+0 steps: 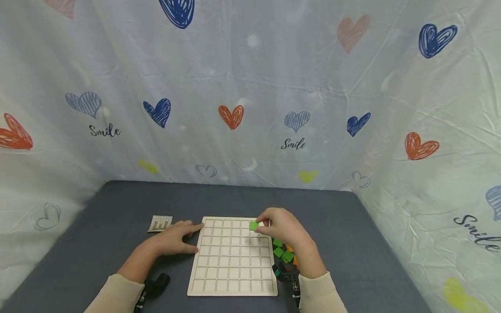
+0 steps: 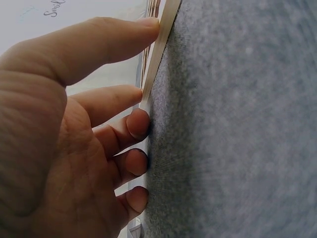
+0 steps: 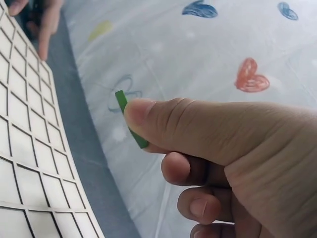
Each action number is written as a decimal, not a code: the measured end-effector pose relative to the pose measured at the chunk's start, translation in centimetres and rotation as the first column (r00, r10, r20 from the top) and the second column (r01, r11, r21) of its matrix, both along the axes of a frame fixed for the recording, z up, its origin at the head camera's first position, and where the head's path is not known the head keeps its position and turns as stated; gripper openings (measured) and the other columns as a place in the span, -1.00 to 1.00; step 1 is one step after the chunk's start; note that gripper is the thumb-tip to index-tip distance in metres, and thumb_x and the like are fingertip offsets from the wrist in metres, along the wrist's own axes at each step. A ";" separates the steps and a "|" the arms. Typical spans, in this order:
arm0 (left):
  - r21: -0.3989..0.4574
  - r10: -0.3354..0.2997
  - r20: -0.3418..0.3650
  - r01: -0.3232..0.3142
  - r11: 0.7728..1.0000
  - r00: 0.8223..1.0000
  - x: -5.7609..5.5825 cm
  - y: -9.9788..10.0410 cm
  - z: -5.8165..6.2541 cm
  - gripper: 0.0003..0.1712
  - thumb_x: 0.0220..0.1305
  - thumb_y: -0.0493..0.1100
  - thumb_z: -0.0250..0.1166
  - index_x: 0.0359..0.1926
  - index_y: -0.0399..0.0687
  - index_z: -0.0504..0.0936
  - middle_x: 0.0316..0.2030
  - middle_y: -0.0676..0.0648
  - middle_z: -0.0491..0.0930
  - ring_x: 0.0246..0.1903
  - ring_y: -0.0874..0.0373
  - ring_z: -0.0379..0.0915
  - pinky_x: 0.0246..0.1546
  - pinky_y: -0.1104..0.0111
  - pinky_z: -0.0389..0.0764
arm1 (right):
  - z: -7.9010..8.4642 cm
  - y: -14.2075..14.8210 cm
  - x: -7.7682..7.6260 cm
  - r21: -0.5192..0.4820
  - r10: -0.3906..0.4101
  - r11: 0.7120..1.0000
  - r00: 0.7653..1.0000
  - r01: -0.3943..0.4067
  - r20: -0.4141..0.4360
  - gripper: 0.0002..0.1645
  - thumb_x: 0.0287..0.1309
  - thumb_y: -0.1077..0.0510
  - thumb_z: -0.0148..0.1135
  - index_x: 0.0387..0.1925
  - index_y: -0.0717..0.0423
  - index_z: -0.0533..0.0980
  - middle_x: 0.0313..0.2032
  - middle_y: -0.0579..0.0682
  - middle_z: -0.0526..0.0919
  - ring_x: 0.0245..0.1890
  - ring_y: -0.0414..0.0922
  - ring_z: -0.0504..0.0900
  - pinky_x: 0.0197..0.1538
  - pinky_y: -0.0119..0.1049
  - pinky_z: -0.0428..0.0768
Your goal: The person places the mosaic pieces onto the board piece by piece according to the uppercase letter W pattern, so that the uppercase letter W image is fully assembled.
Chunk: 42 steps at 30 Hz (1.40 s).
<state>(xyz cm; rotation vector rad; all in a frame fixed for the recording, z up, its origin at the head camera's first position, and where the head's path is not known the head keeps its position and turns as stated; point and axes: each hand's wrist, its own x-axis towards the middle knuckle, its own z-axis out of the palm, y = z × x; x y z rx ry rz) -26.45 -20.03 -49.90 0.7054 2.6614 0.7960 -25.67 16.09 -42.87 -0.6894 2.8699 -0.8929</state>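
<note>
A pale wooden grid board (image 1: 223, 261) lies on the dark table, its many square cells bare. My right hand (image 1: 285, 227) pinches a thin green square tile (image 1: 253, 225) between thumb and index finger, over the board's far right part. The right wrist view shows that tile (image 3: 122, 102) edge-on, with the other fingers curled below the thumb. At the board's left edge, the thumb and index fingertip of my left hand (image 1: 172, 240) touch the rim. In the left wrist view the wooden edge (image 2: 159, 44) meets those two fingertips, and the other fingers bend loosely near the tabletop.
Loose green tiles (image 1: 287, 256) and orange tiles (image 1: 289, 248) lie by the board's right edge, partly hidden by the right arm. A small printed card (image 1: 159, 222) rests beyond the left hand. Behind the table (image 1: 332, 226) hangs a heart-patterned curtain (image 1: 250, 148).
</note>
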 end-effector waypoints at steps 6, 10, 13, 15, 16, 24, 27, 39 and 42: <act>-0.016 -0.005 -0.023 0.004 1.000 1.000 -0.2 0.1 0.3 -0.03 0.21 0.18 0.49 0.51 -0.16 0.37 -0.24 0.02 0.32 -0.25 0.05 0.19 -0.25 0.04 0.23 | -0.7 -0.6 -0.3 0.052 0.025 0.998 0.999 -0.028 0.044 -0.78 0.20 -0.01 0.51 -0.17 -0.02 0.76 -0.51 -0.18 0.50 -0.55 -0.23 0.39 -0.41 -0.27 0.40; -0.016 -0.010 -0.030 0.010 1.000 0.999 -0.1 0.2 0.5 -0.03 0.22 0.17 0.49 0.51 -0.18 0.37 -0.24 0.01 0.33 -0.26 0.05 0.19 -0.26 0.03 0.23 | -1.3 -0.6 -0.6 0.066 0.039 0.997 0.995 -0.045 0.091 -0.83 0.16 0.03 0.53 -0.25 -0.02 0.76 -0.54 -0.17 0.52 -0.55 -0.22 0.40 -0.39 -0.25 0.42; -0.005 -0.014 -0.031 0.013 1.000 0.999 -0.1 0.3 0.6 -0.04 0.22 0.15 0.49 0.51 -0.18 0.37 -0.26 0.00 0.32 -0.28 0.06 0.17 -0.27 0.05 0.20 | -2.0 -0.4 -0.8 0.065 0.050 0.996 0.988 -0.060 0.144 -0.91 0.15 0.07 0.54 -0.35 -0.05 0.75 -0.54 -0.18 0.55 -0.56 -0.23 0.41 -0.41 -0.27 0.44; 0.002 -0.019 -0.033 0.019 1.000 0.999 -0.1 0.3 0.7 -0.05 0.22 0.14 0.49 0.50 -0.18 0.37 -0.28 -0.01 0.30 -0.30 0.06 0.16 -0.28 0.05 0.18 | -2.5 -0.3 -0.9 0.059 0.057 0.996 0.984 -0.068 0.172 -0.90 0.14 0.10 0.55 -0.41 -0.07 0.72 -0.54 -0.18 0.57 -0.57 -0.23 0.43 -0.42 -0.27 0.45; 0.004 -0.021 -0.034 0.021 1.000 0.999 -0.1 0.3 0.7 -0.05 0.22 0.14 0.49 0.50 -0.18 0.37 -0.29 -0.01 0.30 -0.30 0.06 0.15 -0.28 0.05 0.18 | -2.7 -0.2 -0.9 0.056 0.057 0.996 0.981 -0.068 0.183 -0.89 0.14 0.10 0.55 -0.43 -0.08 0.71 -0.54 -0.18 0.57 -0.57 -0.23 0.43 -0.43 -0.27 0.45; 0.011 -0.026 -0.039 0.027 1.000 0.999 -0.1 0.2 0.2 -0.06 0.22 0.13 0.49 0.49 -0.19 0.38 -0.30 -0.01 0.29 -0.32 0.06 0.14 -0.29 0.06 0.17 | -3.6 -0.2 -0.8 0.048 0.040 0.998 0.980 -0.050 0.197 -0.83 0.11 0.15 0.56 -0.49 -0.07 0.67 -0.60 -0.17 0.51 -0.60 -0.21 0.42 -0.44 -0.27 0.44; 0.003 -0.014 -0.037 0.014 1.000 0.999 -0.1 0.3 0.1 -0.05 0.21 0.14 0.49 0.50 -0.16 0.38 -0.31 -0.01 0.29 -0.32 0.07 0.14 -0.29 0.07 0.18 | -3.6 -0.5 -0.6 0.081 0.027 0.996 0.986 -0.041 0.164 -0.82 0.09 0.17 0.56 -0.52 -0.08 0.68 -0.61 -0.19 0.54 -0.62 -0.23 0.41 -0.44 -0.28 0.43; 0.012 -0.018 -0.050 0.019 1.000 0.999 0.2 0.2 0.2 -0.07 0.23 0.14 0.49 0.49 -0.17 0.39 -0.33 0.00 0.29 -0.34 0.09 0.13 -0.30 0.09 0.16 | -3.7 -1.6 -0.4 0.244 -0.035 0.969 0.999 0.038 -0.016 -0.91 -0.03 0.10 0.65 -0.41 -0.08 0.83 -0.36 -0.19 0.77 -0.40 -0.20 0.66 -0.36 -0.24 0.61; 0.012 -0.019 -0.054 0.019 1.000 0.998 0.2 0.1 0.2 -0.07 0.23 0.14 0.48 0.49 -0.17 0.39 -0.34 0.00 0.28 -0.35 0.09 0.13 -0.30 0.10 0.15 | -3.7 -1.5 -0.5 0.230 -0.049 0.972 0.999 0.046 0.007 -0.88 -0.04 0.10 0.66 -0.40 -0.08 0.83 -0.35 -0.20 0.76 -0.38 -0.19 0.66 -0.34 -0.23 0.62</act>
